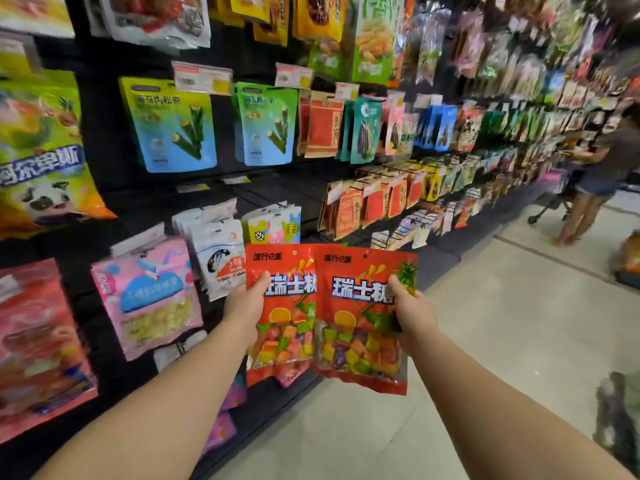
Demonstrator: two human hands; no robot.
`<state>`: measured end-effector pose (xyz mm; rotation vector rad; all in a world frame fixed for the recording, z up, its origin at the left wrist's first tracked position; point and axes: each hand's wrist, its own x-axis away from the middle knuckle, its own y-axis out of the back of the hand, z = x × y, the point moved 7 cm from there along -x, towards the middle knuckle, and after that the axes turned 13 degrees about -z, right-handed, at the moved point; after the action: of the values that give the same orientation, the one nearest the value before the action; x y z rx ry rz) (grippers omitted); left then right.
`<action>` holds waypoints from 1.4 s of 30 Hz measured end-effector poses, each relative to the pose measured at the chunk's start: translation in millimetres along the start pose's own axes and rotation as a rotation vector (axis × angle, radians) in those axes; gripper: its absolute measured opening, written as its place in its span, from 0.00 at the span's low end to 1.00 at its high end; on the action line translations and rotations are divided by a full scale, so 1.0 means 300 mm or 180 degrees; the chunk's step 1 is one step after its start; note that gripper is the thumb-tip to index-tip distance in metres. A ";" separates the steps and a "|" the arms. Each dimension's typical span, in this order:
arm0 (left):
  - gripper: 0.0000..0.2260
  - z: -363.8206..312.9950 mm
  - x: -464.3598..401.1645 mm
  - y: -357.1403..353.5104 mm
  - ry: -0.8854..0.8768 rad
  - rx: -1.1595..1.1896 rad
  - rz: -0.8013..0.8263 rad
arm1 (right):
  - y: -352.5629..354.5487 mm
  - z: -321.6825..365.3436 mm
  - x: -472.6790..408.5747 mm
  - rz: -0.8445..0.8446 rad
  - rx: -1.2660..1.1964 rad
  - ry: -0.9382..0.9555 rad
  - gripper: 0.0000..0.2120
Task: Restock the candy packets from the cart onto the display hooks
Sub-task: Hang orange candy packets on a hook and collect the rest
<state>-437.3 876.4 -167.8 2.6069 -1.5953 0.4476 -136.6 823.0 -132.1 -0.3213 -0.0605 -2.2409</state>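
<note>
bright, even store light falls from overhead, leaving only soft shadows on the pale floor (502, 323) and mild glare on the glossy red packets (329, 306), which sit sharpest at the centre. the wide lens bends and stretches the shelves (104, 202) toward the edges. motion blur smears the left bags, the far right rows and a distant shopper (602, 168).

A black display wall (104, 140) filled the left and top of the frame, running away toward the upper right. Blue-green seaweed roll packets (173, 126) hung from its hooks at upper centre, red-brown packets (323, 124) just right of them. Lower left hung a pink packet (149, 296), beside white candy bags (218, 251). The pale tiled floor (502, 323) spread across the lower right.
</note>
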 end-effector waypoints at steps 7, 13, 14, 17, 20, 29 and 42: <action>0.16 0.054 -0.259 -0.199 0.0240 0.0090 -0.0067 | -0.155 -0.016 -0.334 0.0012 0.0311 -0.0031 0.16; 0.21 0.021 -0.513 -0.373 0.0273 0.0076 -0.0190 | -0.335 0.072 -0.639 0.0071 0.0468 0.0070 0.15; 0.23 0.021 -0.563 -0.387 0.0286 0.0075 -0.0236 | -0.366 0.076 -0.682 0.0073 0.0472 0.0064 0.15; 0.22 0.014 -0.638 -0.415 0.0276 0.0100 -0.0394 | -0.460 0.056 -0.783 0.0219 0.0482 -0.0012 0.15; 0.14 0.014 -0.690 -0.434 0.0316 0.0229 -0.0554 | -0.556 0.026 -0.870 0.0375 0.0579 -0.0180 0.19; 0.14 0.082 -0.755 -0.472 0.0351 0.0321 -0.1343 | -0.815 -0.082 -1.164 0.1250 0.0952 -0.0613 0.25; 0.12 0.174 -0.613 -0.616 0.0382 0.0666 -0.2723 | -1.033 -0.157 -1.544 0.2166 0.1327 -0.0595 0.58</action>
<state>-341.6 1111.0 -248.2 2.9924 -0.3114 0.6823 -103.3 1363.1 -273.3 -0.2689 -0.4436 -1.4753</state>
